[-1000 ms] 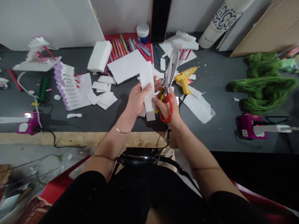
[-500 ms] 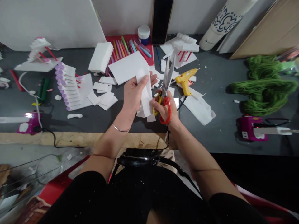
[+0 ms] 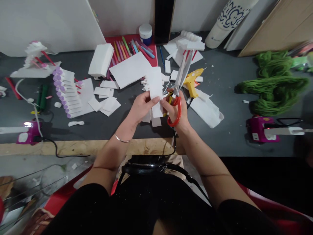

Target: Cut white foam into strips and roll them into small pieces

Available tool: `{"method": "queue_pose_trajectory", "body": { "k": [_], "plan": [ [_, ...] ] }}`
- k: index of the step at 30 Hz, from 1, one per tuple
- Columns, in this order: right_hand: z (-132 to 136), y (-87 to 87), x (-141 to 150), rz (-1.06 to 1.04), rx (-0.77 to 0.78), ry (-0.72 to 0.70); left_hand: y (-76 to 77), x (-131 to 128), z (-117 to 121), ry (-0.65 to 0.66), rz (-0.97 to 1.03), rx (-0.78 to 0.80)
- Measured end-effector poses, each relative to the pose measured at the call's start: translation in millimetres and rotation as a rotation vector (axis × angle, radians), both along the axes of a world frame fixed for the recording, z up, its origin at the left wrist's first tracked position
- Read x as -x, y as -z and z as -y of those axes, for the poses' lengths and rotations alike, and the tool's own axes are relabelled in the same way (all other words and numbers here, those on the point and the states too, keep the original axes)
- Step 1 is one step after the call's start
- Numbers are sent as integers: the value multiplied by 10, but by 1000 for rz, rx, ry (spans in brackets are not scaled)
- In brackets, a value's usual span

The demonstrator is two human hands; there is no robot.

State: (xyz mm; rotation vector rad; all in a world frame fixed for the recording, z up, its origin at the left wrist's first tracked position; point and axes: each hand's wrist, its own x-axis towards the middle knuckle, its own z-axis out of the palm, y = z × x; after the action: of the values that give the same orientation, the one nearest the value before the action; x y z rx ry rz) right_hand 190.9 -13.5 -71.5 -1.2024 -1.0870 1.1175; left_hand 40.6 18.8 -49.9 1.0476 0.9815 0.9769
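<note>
Fingers (image 3: 154, 101) clamped, left hand (image 3: 140, 107) on white strip (image 3: 156, 85), right hand (image 3: 183, 111) round scissors (image 3: 176, 92), above littered grey table (image 3: 222, 73), pale wall (image 3: 190, 16) behind it, forearms (image 3: 114, 150) converging.

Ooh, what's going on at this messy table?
Someone's left hand is holding a white strip, with the thumb on top. The right hand holds red-handled scissors. Their blades are slightly apart and point away from the person, beside the strip. A yellow glue gun lies on the table, and green yarn sits farther right.
</note>
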Motion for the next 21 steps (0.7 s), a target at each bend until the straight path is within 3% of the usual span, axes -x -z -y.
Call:
{"method": "queue_pose_trajectory", "body": {
  "k": [4, 8, 12, 16, 21],
  "plan": [
    [8, -59, 28, -51, 36, -14, 61, 29, 5, -68, 7, 12],
    [45, -134, 34, -210, 112, -94, -6, 117, -131, -190, 76, 97],
    [131, -219, -2, -361, 194, -372, -29, 312, -358, -344, 127, 125],
    [228, -311, -45, -330, 224, -657, 51, 462, -510, -411, 159, 127],
    [304, -351, -72, -236, 276, -777, 107, 538, -526, -438, 169, 127]
  ]
}}
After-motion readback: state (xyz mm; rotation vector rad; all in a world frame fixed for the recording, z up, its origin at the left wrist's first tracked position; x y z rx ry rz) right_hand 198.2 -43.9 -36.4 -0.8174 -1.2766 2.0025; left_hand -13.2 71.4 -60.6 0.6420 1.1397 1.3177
